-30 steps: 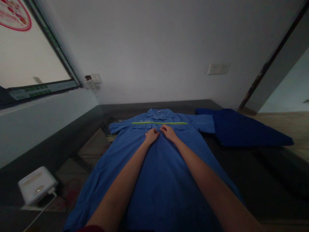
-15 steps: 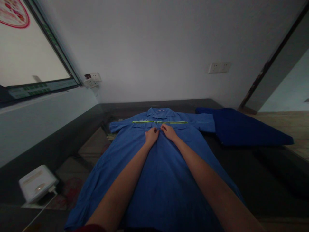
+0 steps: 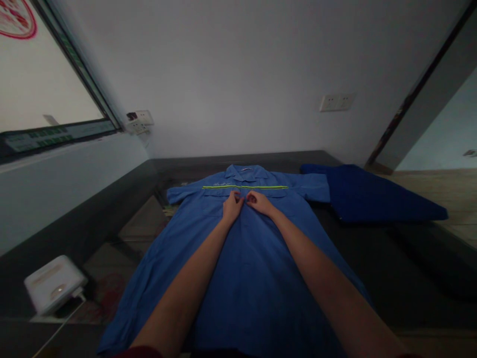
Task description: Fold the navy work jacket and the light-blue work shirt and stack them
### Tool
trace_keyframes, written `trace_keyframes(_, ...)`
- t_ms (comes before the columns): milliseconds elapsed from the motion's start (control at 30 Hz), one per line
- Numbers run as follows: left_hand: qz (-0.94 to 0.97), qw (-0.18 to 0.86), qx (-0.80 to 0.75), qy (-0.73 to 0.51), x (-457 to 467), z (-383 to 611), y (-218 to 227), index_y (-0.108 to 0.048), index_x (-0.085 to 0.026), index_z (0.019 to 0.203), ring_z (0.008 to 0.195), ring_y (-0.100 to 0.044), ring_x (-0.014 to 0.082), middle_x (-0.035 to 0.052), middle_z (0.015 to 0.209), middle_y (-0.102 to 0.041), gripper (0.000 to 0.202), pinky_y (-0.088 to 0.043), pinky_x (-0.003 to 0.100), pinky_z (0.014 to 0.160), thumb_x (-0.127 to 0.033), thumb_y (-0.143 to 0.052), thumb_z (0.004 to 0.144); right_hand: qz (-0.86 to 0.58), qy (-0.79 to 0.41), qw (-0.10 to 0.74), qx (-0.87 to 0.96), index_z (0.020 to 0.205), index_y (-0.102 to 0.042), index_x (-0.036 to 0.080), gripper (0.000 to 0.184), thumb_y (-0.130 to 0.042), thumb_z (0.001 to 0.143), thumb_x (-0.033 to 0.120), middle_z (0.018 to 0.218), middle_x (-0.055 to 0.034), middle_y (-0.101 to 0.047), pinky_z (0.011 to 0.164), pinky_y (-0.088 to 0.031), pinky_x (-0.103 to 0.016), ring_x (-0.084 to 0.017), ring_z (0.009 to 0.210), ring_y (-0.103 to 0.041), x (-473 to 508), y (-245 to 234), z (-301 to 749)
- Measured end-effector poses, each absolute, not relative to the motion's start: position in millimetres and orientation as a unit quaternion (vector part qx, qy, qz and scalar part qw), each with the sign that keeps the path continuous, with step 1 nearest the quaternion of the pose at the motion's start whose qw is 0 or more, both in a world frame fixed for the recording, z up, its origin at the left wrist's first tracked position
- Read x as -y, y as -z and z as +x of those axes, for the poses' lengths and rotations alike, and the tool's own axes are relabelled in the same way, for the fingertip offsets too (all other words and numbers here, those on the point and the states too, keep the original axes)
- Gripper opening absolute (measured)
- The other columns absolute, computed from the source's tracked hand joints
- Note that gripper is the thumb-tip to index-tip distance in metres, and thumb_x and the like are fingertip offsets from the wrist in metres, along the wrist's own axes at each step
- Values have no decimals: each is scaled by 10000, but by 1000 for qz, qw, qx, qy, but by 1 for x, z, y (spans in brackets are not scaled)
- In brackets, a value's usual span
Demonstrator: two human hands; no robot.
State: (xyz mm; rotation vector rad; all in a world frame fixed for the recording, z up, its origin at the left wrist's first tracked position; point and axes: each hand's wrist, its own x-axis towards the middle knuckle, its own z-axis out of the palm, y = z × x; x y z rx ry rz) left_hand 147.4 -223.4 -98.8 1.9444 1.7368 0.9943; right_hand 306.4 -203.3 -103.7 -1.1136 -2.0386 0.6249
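Note:
A blue short-sleeved work shirt (image 3: 253, 268) lies spread face up, its collar at the far end and a yellow-green stripe across the chest. Just below that stripe, my left hand (image 3: 233, 206) pinches the cloth at the front opening. Close beside it on the right, my right hand (image 3: 259, 202) has its fingers curled together on the same front edge. The fingertips almost meet, and whatever small part of the placket lies between them is too small to make out.
Darker blue folded cloth (image 3: 383, 196) lies right of the shirt on the dark table (image 3: 406, 268). At the left stands a white box-like device (image 3: 55, 283) with a cable. Wall sockets (image 3: 337, 102) sit on the wall behind.
My left hand's fingers have lifted and spread slightly at the placket. My right hand's fingers have curled in more. The shirt stays in place, and the view has shifted slightly.

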Motion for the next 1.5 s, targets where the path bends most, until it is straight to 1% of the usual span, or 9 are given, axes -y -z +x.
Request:
trace_keyframes(167, 700, 181, -588, -364, 224, 145, 99, -516, -229, 1151, 798, -647, 145, -19, 845, -680, 291, -459, 234, 727, -217, -562, 864, -440, -240, 367, 784, 864, -581, 171, 181, -600, 696, 109, 660, 50, -524, 601, -359, -225, -121, 614, -484, 205, 102, 305)
trace_keyframes(333, 714, 177, -582, -347, 225, 145, 95, -627, -214, 1005, 827, -639, 155, 2, 862, -689, 193, -460, 245, 761, -155, -526, 852, -457, -224, 367, 779, 851, -594, 182, 154, -585, 715, 110, 655, 46, -534, 608, -352, -225, -129, 627, -494, 207, 101, 303)
trace_keyframes(533, 723, 162, -590, -321, 227, 147, 92, -650, -209, 1018, 855, -633, 171, 19, 894, -696, 213, -454, 254, 755, -180, -507, 864, -476, -193, 354, 781, 885, -610, 177, 162, -531, 767, 100, 692, 18, -577, 641, -366, -237, -145, 661, -516, 208, 101, 301)
trace_keyframes(733, 728, 139, -607, -287, 230, 149, 89, -644, -213, 1044, 889, -625, 180, 26, 919, -692, 224, -444, 271, 787, -208, -497, 876, -506, -155, 324, 784, 991, -611, 161, 232, -512, 797, 81, 802, -31, -628, 703, -397, -265, -170, 732, -551, 213, 97, 301)
trace_keyframes(900, 724, 86, -629, -271, 242, 153, 83, -631, -238, 1035, 1056, -559, 226, 66, 1076, -637, 215, -408, 344, 882, -218, -498, 868, -521, -129, 287, 793, 936, -649, 177, 206, -511, 819, 77, 971, -71, -666, 805, -404, -273, -189, 909, -584, 219, 84, 301)
trace_keyframes(1200, 743, 62, -628, -224, 249, 150, 80, -613, -268, 1042, 1099, -513, 257, 70, 1137, -601, 201, -391, 389, 913, -330, -533, 868, -640, -66, 215, 735, 889, -679, 186, 165, -516, 871, 205, 947, -113, -697, 744, -445, -324, -248, 880, -638, 257, 42, 378)
trace_keyframes(1267, 750, 70, -622, -213, 247, 149, 81, -605, -274, 1065, 1106, -507, 268, 74, 1175, -588, 222, -390, 406, 914, -343, -540, 865, -715, -18, 151, 682, 929, -678, 180, 204, -500, 899, 275, 977, -134, -692, 746, -465, -353, -272, 918, -648, 270, 35, 413)
trace_keyframes(1400, 755, 77, -618, -205, 245, 147, 84, -595, -267, 1091, 1121, -494, 284, 84, 1206, -575, 242, -379, 432, 926, -336, -533, 868, -815, 6, 48, 578, 990, -675, 120, 446, -431, 926, 489, 1020, -217, -676, 734, -493, -423, -341, 960, -653, 290, 35, 456)
trace_keyframes(1500, 754, 77, -618, -208, 246, 148, 83, -590, -264, 1099, 1128, -489, 280, 80, 1202, -577, 242, -374, 425, 933, -324, -529, 873, -809, -2, 26, 588, 1037, -649, 122, 444, -424, 931, 491, 1032, -204, -683, 729, -506, -417, -336, 962, -661, 293, 47, 455)
